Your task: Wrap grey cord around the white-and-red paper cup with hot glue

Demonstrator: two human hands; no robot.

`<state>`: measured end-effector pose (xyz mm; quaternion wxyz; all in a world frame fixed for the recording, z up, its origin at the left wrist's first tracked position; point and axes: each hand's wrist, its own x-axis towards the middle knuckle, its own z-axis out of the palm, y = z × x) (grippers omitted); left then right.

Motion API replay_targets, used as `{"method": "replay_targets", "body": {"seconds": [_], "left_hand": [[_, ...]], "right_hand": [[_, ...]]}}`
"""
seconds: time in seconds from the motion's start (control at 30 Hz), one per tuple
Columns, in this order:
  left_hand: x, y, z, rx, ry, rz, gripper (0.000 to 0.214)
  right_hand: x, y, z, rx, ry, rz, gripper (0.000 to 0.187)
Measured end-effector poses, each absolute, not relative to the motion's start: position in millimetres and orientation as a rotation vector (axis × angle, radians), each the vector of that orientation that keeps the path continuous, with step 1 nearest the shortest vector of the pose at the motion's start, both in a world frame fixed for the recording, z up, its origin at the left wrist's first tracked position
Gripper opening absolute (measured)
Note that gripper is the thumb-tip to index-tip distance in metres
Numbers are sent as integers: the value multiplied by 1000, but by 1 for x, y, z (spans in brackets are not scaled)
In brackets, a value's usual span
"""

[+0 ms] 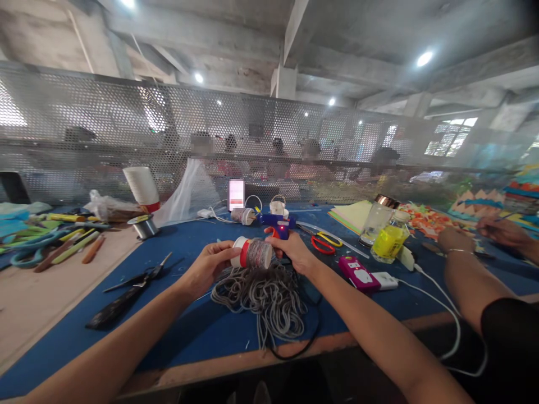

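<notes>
My left hand point(209, 264) is closed around the white end of a paper cup point(258, 255) lying on its side in the air. Grey yarn is wound round part of the cup, beside a red band. In my right hand point(297, 251) is a blue glue gun point(275, 220) with an orange trigger and a small red light. Its nozzle points left, above and behind the cup. Under both hands a loose heap of grey yarn point(263, 303) lies on the blue table mat point(185, 331). A dark cord runs down beside the heap.
Black-handled scissors point(126, 294) lie left, near a wire spool point(143, 226) and stacked paper cups point(142, 188). Red-and-yellow scissors point(324, 244), a purple power strip point(357, 275) and jars point(389, 238) stand right. A phone point(236, 194) is propped behind. A co-worker's arms point(467, 264) reach in at right.
</notes>
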<state>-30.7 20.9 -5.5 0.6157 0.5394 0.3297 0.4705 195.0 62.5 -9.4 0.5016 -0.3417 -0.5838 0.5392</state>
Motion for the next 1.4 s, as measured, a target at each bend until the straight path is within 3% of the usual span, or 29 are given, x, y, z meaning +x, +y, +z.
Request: {"method": "replay_targets", "body": {"seconds": [0.27,0.63,0.97,1.4], "left_hand": [[-32,28,-8,1311,890,1212,14],[-36,31,-7,1514,1135,1520,25],[-38,33,-10,1584,1220,1639,34],[-35,25,-7,1814,1354,1613,24]], "right_hand": [[196,64,-8,-798,-1388,1196,35],[192,60,-7,-774,-1502,1185,26],[187,44,-7,-798,-1675,1076,37],[189,45,-11,-1098,-1945,571,42]]}}
